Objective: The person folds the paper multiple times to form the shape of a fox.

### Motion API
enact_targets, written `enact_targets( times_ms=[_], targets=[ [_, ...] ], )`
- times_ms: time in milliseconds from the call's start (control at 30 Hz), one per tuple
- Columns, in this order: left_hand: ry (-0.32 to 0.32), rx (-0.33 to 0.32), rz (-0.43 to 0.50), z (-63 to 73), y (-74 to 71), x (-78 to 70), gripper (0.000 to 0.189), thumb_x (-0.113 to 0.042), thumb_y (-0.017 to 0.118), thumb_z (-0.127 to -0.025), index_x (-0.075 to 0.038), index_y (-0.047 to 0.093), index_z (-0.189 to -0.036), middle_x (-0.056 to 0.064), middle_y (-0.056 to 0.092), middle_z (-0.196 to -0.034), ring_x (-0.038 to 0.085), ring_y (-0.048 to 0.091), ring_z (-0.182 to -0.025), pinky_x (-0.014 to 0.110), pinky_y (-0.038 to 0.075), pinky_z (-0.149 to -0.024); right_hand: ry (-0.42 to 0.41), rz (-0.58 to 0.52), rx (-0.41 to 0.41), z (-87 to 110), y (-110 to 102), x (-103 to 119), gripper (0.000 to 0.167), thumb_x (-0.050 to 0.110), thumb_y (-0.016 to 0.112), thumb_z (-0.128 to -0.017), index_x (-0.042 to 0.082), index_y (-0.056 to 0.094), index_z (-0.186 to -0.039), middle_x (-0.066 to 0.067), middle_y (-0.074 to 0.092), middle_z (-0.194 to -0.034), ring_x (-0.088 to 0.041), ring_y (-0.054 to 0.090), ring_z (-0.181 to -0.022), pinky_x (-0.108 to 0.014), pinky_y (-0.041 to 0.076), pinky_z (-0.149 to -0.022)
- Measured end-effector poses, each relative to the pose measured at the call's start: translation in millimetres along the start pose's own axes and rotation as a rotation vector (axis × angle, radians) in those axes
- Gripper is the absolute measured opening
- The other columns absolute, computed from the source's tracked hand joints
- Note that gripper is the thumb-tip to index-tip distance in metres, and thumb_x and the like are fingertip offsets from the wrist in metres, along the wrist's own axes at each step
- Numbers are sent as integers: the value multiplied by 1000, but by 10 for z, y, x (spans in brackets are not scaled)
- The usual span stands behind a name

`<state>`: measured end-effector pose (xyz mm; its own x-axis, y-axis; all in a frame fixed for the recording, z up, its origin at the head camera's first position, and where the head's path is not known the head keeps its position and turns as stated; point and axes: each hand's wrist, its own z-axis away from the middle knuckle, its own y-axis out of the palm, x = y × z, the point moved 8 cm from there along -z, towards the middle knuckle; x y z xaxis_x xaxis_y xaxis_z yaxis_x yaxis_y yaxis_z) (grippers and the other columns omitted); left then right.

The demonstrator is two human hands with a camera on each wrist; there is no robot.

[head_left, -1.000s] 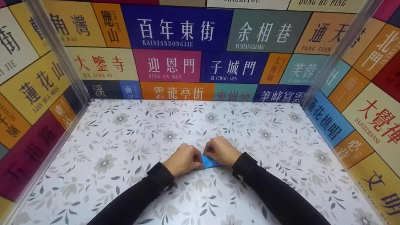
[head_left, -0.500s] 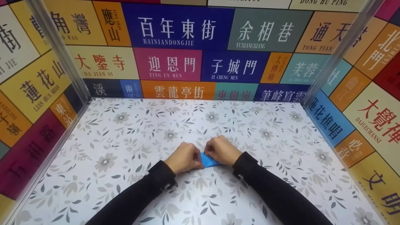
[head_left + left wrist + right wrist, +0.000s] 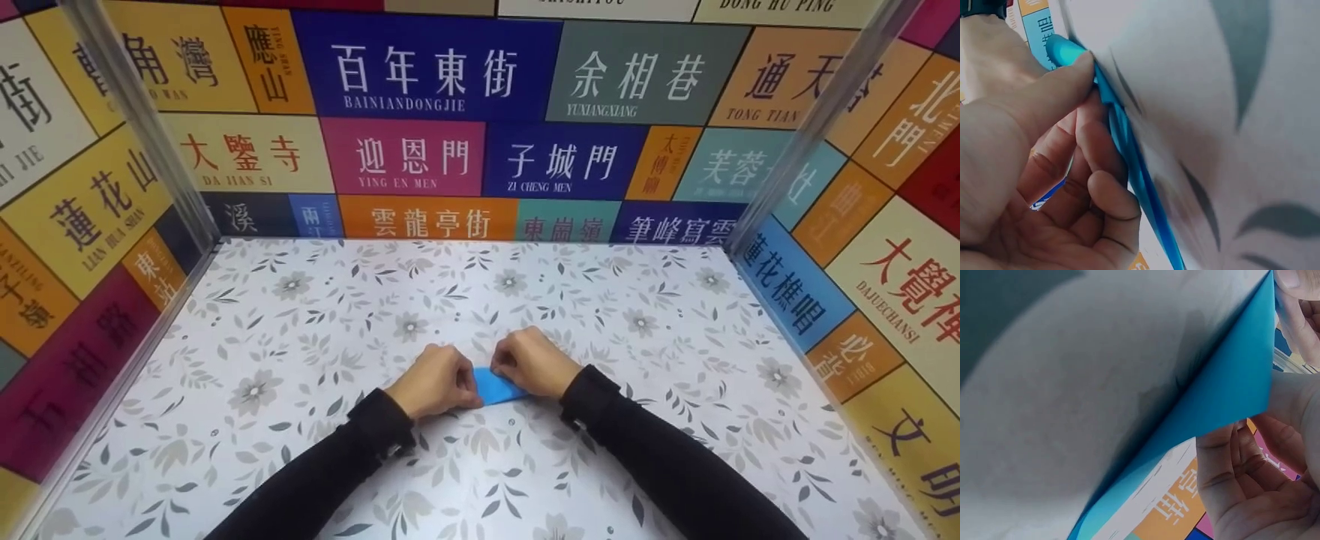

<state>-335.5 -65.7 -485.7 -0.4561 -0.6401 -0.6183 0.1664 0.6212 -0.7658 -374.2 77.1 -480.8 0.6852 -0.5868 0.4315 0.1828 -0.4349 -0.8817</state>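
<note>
A small piece of folded blue paper (image 3: 495,387) lies on the patterned tabletop between the two hands. At its left corner, the left hand (image 3: 436,382) pinches the edge between thumb and curled fingers. On the opposite side the right hand (image 3: 536,363) grips the paper, covering its right end. Seen from the left wrist, the blue paper (image 3: 1157,211) appears edge-on as thin layers, with the left thumb (image 3: 1067,84) pressed on it. In the right wrist view a smooth slanted face of the paper (image 3: 1224,388) shows beside the right hand (image 3: 1258,478).
White cloth with grey flowers and leaves covers the tabletop (image 3: 322,300). Panels of coloured signs with Chinese lettering form the back wall (image 3: 427,67) and both sides. Clear upright strips (image 3: 817,120) stand at the corners. Both forearms wear black sleeves (image 3: 660,450).
The left hand has shifted slightly left, and more of the blue paper shows between the hands. The right hand stays nearly where it was.
</note>
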Motion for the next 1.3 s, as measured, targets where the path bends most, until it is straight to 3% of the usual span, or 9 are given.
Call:
enact_targets(
  times_ms=[267, 800, 1300],
  targets=[
    [-37, 6, -12, 67, -27, 76, 18, -15, 104, -83, -14, 87, -78, -1, 80, -71, 4, 60, -63, 23, 52, -64, 4, -12, -1, 17, 12, 12, 11, -5, 84, -95, 5, 89, -95, -7, 87, -90, -23, 81, -85, -32, 65, -80],
    [-134, 47, 29, 213, -167, 262, 19, -15, 105, -83, -14, 86, -78, -1, 79, -70, 7, 63, -61, 24, 55, -61, 28, -17, 18, 23, 17, 1, 10, -3, 84, -98, 5, 90, -100, -7, 88, -94, -27, 83, -91, -42, 70, -87],
    [-115, 31, 43, 211, -156, 193, 15, -8, 98, -82, -15, 86, -78, -3, 78, -70, 7, 63, -61, 23, 53, -61, 10, -12, -19, 36, 21, 6, 13, -7, 84, -94, 5, 88, -96, -7, 87, -90, -26, 81, -86, -36, 67, -82]
  ],
)
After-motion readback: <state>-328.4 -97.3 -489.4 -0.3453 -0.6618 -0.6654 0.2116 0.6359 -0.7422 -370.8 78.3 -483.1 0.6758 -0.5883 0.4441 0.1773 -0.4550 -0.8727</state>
